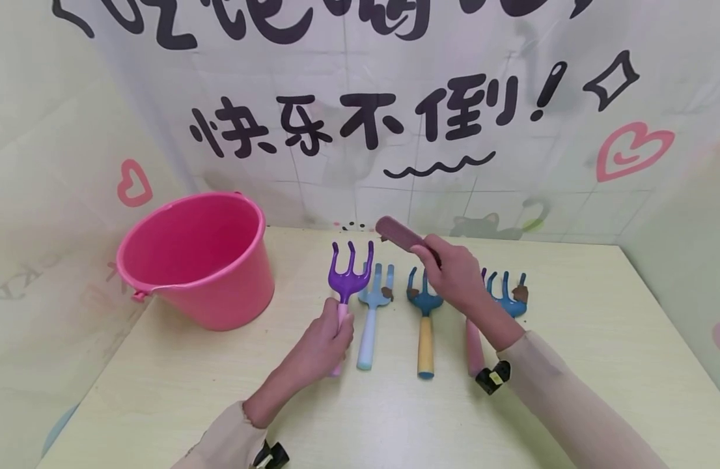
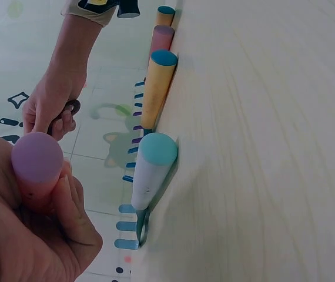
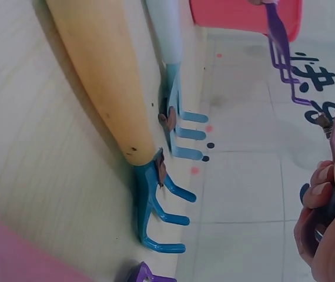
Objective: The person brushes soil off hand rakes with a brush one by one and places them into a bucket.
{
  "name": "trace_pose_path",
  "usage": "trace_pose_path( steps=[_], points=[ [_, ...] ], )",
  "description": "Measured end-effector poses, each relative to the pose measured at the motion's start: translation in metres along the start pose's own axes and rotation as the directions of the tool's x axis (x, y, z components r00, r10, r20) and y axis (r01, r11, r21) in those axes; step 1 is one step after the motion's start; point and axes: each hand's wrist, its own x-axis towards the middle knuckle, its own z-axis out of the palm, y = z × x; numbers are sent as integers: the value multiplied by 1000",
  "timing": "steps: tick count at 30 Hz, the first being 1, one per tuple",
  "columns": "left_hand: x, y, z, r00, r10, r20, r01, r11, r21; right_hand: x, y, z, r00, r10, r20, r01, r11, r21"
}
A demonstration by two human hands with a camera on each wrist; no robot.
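In the head view my left hand point(image 1: 320, 340) grips the pink handle of a purple hand rake point(image 1: 348, 283), tines pointing up and away. My right hand point(image 1: 456, 270) holds a mauve-backed brush point(image 1: 400, 232), raised right of the purple rake and apart from it; a brown bit clings to its bristles. Beneath lie a light blue rake point(image 1: 367, 332), a blue rake with a yellow handle point(image 1: 426, 345), a pink-handled rake point(image 1: 474, 346) and another blue rake point(image 1: 515, 306). Brown clumps point(image 3: 167, 118) stick to some heads. My right arm partly covers the two rightmost rakes.
A pink bucket point(image 1: 243, 293) stands at the table's back left, its visible inside bare. Behind the pale wooden table point(image 1: 606, 339) hangs a white printed sheet point(image 1: 348, 176) with black lettering. Black wrist cameras point(image 1: 493, 378) sit on both sleeves.
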Motion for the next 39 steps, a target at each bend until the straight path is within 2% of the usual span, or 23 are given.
trace_pose_path(
  steps=[3,7,17,26,34,36,39],
  points=[
    [-1,-1,-1,1000,-18,-4,18,1000,-2,1,1,-5,999,53,-4,-52,996,68],
    [-1,-1,-3,999,-32,-10,32,999,-2,0,1,-10,997,81,-6,-79,989,126],
    [2,0,-6,997,-78,4,78,996,-42,-6,4,-14,991,130,30,-134,978,160],
    [7,-3,-8,994,-109,-1,107,980,-169,-12,8,-16,985,159,64,-169,965,199],
    [10,-3,-10,990,-139,27,141,945,-294,-14,3,-21,975,188,120,-213,944,251],
    [10,-3,-12,987,-151,64,163,923,-349,-14,1,-22,973,186,136,-217,940,265],
    [10,-4,-14,980,-142,142,193,862,-468,-15,-1,-22,971,185,154,-222,934,279]
  ],
)
